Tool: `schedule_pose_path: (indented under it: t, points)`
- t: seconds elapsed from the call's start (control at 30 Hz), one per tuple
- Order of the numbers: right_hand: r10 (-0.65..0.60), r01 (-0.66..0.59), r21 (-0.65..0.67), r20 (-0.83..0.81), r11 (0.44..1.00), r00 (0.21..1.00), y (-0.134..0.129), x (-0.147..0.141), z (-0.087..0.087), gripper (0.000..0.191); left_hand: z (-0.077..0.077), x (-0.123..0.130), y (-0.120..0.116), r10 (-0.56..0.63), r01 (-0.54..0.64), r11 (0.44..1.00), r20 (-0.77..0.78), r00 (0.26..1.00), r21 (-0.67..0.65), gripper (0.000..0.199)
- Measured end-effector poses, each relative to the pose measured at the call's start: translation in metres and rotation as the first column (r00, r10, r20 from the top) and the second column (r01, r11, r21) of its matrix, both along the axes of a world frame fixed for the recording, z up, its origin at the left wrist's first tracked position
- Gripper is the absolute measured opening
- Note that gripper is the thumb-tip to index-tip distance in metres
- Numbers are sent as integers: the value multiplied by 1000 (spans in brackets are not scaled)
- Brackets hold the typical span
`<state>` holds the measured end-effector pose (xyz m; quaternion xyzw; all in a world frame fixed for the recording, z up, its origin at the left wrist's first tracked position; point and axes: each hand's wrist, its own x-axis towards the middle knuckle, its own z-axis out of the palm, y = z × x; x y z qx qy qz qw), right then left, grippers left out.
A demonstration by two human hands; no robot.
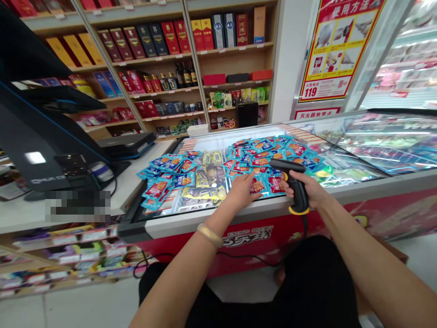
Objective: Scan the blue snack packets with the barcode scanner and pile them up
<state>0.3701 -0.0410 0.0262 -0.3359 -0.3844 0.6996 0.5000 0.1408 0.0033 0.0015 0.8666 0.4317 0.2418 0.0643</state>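
Note:
My right hand (305, 187) is wrapped round the grip of a black and yellow barcode scanner (297, 184), whose head points left over the freezer's glass lid. My left hand (243, 191), wearing a bangle (209, 234) at the wrist, lies at the near edge of a large pile of small blue and red snack packets (261, 150). Its fingers are stretched forward and apart, the tips touching or just over the packets; none is visibly gripped. A second heap of the same snack packets (167, 171) lies to the left on the glass.
Yellow packs (213, 175) show between the two heaps. At the left stands a counter (136, 175) with a dark checkout terminal (51, 132). The scanner's cable (246, 257) hangs before the red freezer front. Shelves (170, 59) of boxes and bottles stand behind.

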Motion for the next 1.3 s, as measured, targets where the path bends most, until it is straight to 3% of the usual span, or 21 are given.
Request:
schedule_pose_path:
  t: [0.27,0.33,0.4,0.47,0.53,0.63,0.67,0.73,0.8,0.9,0.97,1.1,1.2,1.3]
  points:
    - [-39,39,-27,-20,999,999,7,-18,-3,31,1,-20,-3,-4,-9,991,99,995,134,55]
    - [-31,30,-20,-31,999,999,8,-26,-2,28,4,-28,-5,23,-43,994,201,979,95,53]
    - [-17,17,-14,-37,1000,999,9,-34,0,26,5,-35,-4,101,-120,992,382,919,25,48]
    - [2,-3,-12,-39,1000,999,9,-41,0,26,5,-41,0,212,-191,976,606,767,-101,40]
    - [23,-23,-10,-44,1000,999,9,-48,1,26,6,-45,4,340,-163,940,789,512,-300,35]
    - [40,-41,-15,-58,999,998,9,-59,1,27,11,-50,5,528,74,841,843,104,-536,28]
    - [45,-47,-17,-64,999,997,9,-64,1,27,14,-52,4,566,156,813,824,11,-560,25]
    - [60,-61,-15,-81,998,995,9,-72,0,27,18,-55,1,603,261,781,794,-80,-567,28]
    - [77,-78,-10,-95,997,993,9,-81,0,27,20,-56,-3,600,286,777,797,-66,-561,36]
    - [103,-104,-8,-97,995,990,9,-92,0,27,19,-53,-4,584,236,784,811,35,-575,43]
    - [115,-116,-2,-94,993,989,8,-96,-1,28,18,-52,-3,584,211,785,809,62,-583,42]
    - [127,-125,25,-110,992,986,8,-97,-1,28,18,-53,1,617,309,754,787,-30,-579,17]
    - [131,-128,28,-117,991,984,9,-96,-1,28,20,-56,1,624,387,743,775,-102,-547,29]
    - [141,-139,25,-121,990,983,9,-96,-1,27,20,-56,-1,614,385,753,781,-119,-533,33]
